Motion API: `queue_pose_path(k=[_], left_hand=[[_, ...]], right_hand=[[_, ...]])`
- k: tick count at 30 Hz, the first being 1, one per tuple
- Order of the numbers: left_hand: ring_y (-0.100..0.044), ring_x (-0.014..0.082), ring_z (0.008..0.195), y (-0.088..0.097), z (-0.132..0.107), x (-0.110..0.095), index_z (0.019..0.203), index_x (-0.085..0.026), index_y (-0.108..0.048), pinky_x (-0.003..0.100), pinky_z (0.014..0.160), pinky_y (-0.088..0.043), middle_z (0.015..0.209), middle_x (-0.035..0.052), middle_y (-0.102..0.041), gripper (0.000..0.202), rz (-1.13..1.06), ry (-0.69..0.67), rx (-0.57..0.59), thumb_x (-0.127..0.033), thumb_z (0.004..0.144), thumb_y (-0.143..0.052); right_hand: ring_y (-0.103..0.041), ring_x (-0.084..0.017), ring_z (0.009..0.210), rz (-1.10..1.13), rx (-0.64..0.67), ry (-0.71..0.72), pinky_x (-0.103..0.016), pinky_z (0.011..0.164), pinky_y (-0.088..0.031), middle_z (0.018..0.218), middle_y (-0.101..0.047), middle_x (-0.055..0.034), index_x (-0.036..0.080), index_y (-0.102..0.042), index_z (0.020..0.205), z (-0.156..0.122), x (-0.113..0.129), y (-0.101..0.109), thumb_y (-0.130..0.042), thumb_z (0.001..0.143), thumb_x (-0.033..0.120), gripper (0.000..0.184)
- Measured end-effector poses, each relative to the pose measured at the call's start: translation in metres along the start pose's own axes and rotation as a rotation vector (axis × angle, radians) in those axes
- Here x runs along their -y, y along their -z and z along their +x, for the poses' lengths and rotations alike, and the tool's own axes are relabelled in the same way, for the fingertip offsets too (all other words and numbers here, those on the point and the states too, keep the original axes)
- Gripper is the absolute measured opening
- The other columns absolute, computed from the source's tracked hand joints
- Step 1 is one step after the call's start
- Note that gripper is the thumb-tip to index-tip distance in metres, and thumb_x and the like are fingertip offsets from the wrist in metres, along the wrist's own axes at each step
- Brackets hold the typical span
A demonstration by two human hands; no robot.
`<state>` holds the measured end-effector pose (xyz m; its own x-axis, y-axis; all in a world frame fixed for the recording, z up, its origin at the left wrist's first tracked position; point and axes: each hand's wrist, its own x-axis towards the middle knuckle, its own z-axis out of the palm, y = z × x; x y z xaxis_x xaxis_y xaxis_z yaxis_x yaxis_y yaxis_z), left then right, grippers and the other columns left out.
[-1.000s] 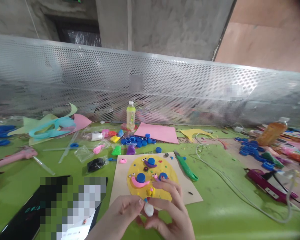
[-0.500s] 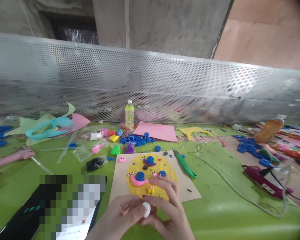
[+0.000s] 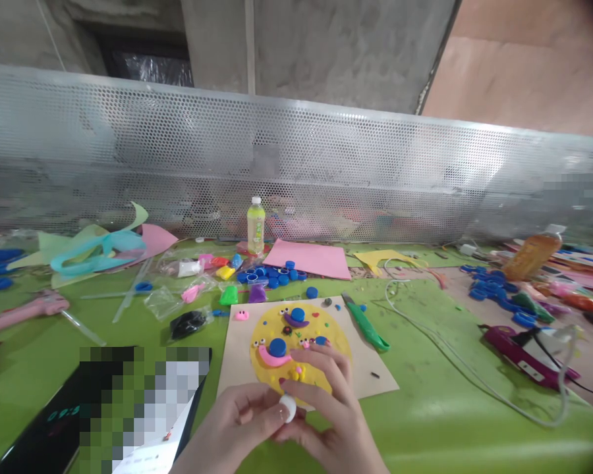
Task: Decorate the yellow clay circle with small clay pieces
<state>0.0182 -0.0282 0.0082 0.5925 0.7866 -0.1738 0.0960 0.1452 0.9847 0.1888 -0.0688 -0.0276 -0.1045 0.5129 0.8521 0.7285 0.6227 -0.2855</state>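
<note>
Bright even daylight, soft shadows, edges warped and blurred, pixelated patches.

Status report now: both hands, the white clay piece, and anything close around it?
Left hand and right hand pinch white clay lump together. Yellow clay disc lies just behind the fingers. Green knife to the right, apart.

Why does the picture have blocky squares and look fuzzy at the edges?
Head view: the squares are pixelation over the dark thing at lower left; the metal mesh carries blurred patches, the right edge is soft, and the hands with the white lump are slightly blurred.
</note>
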Motion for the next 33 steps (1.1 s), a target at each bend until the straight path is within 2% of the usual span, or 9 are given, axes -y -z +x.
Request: queue_pose_path(k=[4,9,14,17,21,23,27,30,33], left_hand=[[-0.060,0.0232,0.081,-0.002,0.000,0.002,0.069,-0.016,-0.072,0.028,0.075,-0.045,0.071,0.0056,-0.067,0.038,-0.064,0.025,-0.022,-0.053,0.075,-0.076],[-0.050,0.0166,0.066,-0.006,0.001,0.001,0.077,-0.014,-0.073,0.027,0.066,-0.042,0.067,0.0029,-0.059,0.042,-0.131,0.002,-0.012,-0.056,0.074,-0.076],[-0.045,0.0137,0.061,-0.009,0.002,-0.002,0.071,-0.014,-0.069,0.026,0.063,-0.040,0.061,-0.0001,-0.055,0.035,-0.133,0.002,-0.024,-0.049,0.075,-0.077],[-0.047,0.0140,0.063,-0.009,0.002,0.000,0.074,-0.014,-0.070,0.025,0.065,-0.041,0.064,0.0009,-0.057,0.037,-0.153,0.019,-0.024,-0.049,0.074,-0.077],[-0.052,0.0158,0.070,-0.008,0.002,0.004,0.077,-0.014,-0.070,0.026,0.068,-0.044,0.076,0.0042,-0.064,0.036,-0.196,0.027,-0.041,-0.049,0.076,-0.077],[-0.055,0.0178,0.077,-0.009,0.001,0.005,0.079,-0.014,-0.071,0.026,0.070,-0.045,0.080,0.0054,-0.065,0.033,-0.206,0.017,-0.044,-0.047,0.078,-0.075],[-0.059,0.0190,0.076,-0.011,0.001,0.003,0.077,-0.013,-0.070,0.029,0.073,-0.048,0.076,0.0050,-0.065,0.034,-0.213,0.020,-0.042,-0.047,0.079,-0.075],[-0.061,0.0181,0.073,-0.012,0.001,0.002,0.073,-0.013,-0.068,0.028,0.073,-0.049,0.073,0.0038,-0.065,0.034,-0.212,0.035,-0.051,-0.046,0.077,-0.077],[-0.060,0.0172,0.071,-0.011,0.002,0.001,0.071,-0.014,-0.068,0.026,0.070,-0.049,0.073,0.0034,-0.065,0.033,-0.209,0.038,-0.061,-0.045,0.077,-0.077]], right_hand=[[-0.045,-0.029,0.122,-0.010,-0.006,-0.013,-0.049,0.093,-0.051,0.120,-0.060,-0.0108,0.023,-0.064,0.106,-0.001,-0.001,-0.001,-0.061,0.093,0.037,0.020],[-0.044,-0.028,0.122,0.009,0.001,-0.014,-0.047,0.096,-0.050,0.120,-0.060,-0.0102,0.023,-0.064,0.105,-0.001,-0.002,-0.001,-0.064,0.090,0.037,0.020],[-0.043,-0.029,0.122,0.024,0.032,-0.013,-0.049,0.097,-0.049,0.123,-0.058,-0.0095,0.024,-0.064,0.105,-0.001,-0.002,0.000,-0.064,0.090,0.037,0.019],[-0.042,-0.029,0.121,0.012,0.035,-0.008,-0.049,0.096,-0.049,0.123,-0.057,-0.0102,0.023,-0.063,0.108,-0.001,-0.002,0.000,-0.065,0.090,0.034,0.020],[-0.041,-0.031,0.121,-0.009,0.046,-0.018,-0.052,0.096,-0.047,0.126,-0.053,-0.0135,0.020,-0.059,0.119,-0.002,0.000,-0.002,-0.068,0.089,0.034,0.035],[-0.040,-0.033,0.120,-0.028,0.022,-0.022,-0.054,0.096,-0.046,0.126,-0.052,-0.0148,0.019,-0.058,0.119,-0.003,0.002,-0.003,-0.068,0.088,0.035,0.036],[-0.041,-0.033,0.120,-0.065,0.000,-0.012,-0.056,0.097,-0.043,0.127,-0.052,-0.0154,0.017,-0.058,0.120,-0.004,0.004,-0.008,-0.062,0.093,0.025,0.029],[-0.043,-0.033,0.119,-0.082,-0.019,0.002,-0.056,0.099,-0.041,0.127,-0.053,-0.0145,0.017,-0.059,0.122,-0.004,0.005,-0.009,-0.061,0.091,0.017,0.030],[-0.044,-0.032,0.117,-0.083,-0.040,0.006,-0.056,0.101,-0.039,0.125,-0.055,-0.0132,0.018,-0.059,0.123,-0.004,0.005,-0.009,-0.062,0.090,0.015,0.033]])
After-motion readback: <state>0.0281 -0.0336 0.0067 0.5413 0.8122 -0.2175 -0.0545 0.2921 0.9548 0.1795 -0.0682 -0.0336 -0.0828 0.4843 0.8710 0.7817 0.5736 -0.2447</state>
